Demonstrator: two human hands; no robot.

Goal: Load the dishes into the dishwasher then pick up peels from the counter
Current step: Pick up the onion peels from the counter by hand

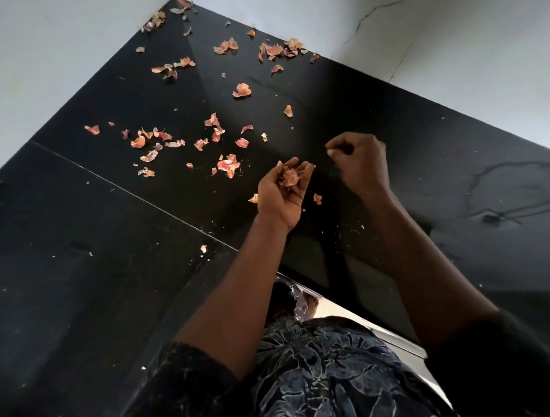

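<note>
In the head view, the left hand (281, 194) is held palm up just above the black desk (83, 277), its fingers curled round a small wad of peels (289, 176). The right hand (359, 161) is raised just beside it, knuckles up and fingers curled in with thumb and forefinger drawn together. Whether a scrap is pinched there cannot be told.

Many more peels are strewn across the desk beyond the hands. The nearest cluster (228, 167) lies just past the left fingertips, two single flakes lie beside the left palm, and the rest are scattered back to the far corner by the white wall (59, 60). No dishes or dishwasher are seen.

The peels are judged to be dry, papery onion skin: nearly weightless, brittle and easily crumbled or blown away. Curled pieces are best pinched at a lifted edge with thumb and forefinger. Flat flakes on the glossy desk are likely to slide under a fingertip, so they are better swept together and scooped. The gathered wad should be cupped loosely, since squeezing would be expected to crush it into crumbs.
</note>
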